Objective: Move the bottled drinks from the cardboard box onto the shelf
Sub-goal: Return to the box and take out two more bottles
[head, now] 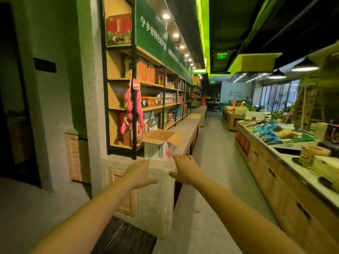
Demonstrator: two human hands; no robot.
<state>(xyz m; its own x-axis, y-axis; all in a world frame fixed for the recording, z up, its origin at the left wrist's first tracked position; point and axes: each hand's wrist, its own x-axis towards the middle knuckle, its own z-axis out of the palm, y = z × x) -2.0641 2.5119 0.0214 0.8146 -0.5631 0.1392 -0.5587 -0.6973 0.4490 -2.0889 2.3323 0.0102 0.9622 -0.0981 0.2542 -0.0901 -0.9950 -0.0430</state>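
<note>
Shop aisle, slightly blurred. Both arms were stretched fwd toward a cardboard box [161,143] sitting on a grey stone counter [185,125] at centre-left. Box had its top flaps open; white side w/ red print and a barcode faced near. Inside of box couldn't be seen, so no bottles visible in it.

Left hand [140,174] was spread, palm turned right, thumb sticking out, holding nothing; it sat just below and near the box's left near corner, in front of the counter edge. Couldn't tell if it touched the counter. Right hand [184,168] was also spread and empty, fingertips [176,157] at the box's lower right corner, touching or just about – blur made that unclear.

Behind the box, to the left and running far down the aisle, stood the shelf [156,107] w/ black uprights and wooden boards, stocked w/ jars, boxes and packets. A string of pink sweet potatoes [131,112] hung on the near upright, just left of the box. Green sign w/ white lettering [156,32] ran above.

Right side: long wooden display counter [275,171] w/ blue packets [266,132] on top, well apart from the hands.
</note>
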